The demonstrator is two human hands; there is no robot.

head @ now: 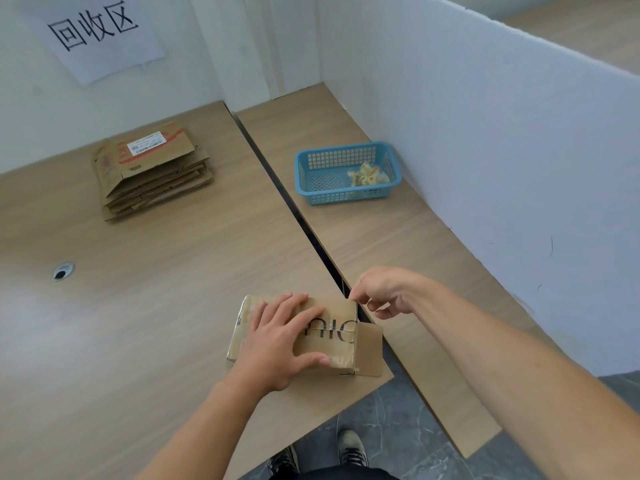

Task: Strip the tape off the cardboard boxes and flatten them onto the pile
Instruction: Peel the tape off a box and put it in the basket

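- I see the pile (152, 171) of flattened cardboard far left on the bench (104, 341).
- My left grip (277, 341) is wide, fingers spread flat on top of the box (332, 344).
- The box sits at the bench's near edge, glossy tape (242, 322) on it and one flap open rightward.
- My right grip (384, 294) is narrow, pinching tape at the box's far right corner (the strip barely shows).
- The blue basket (346, 196) holds crumpled scraps (367, 174).
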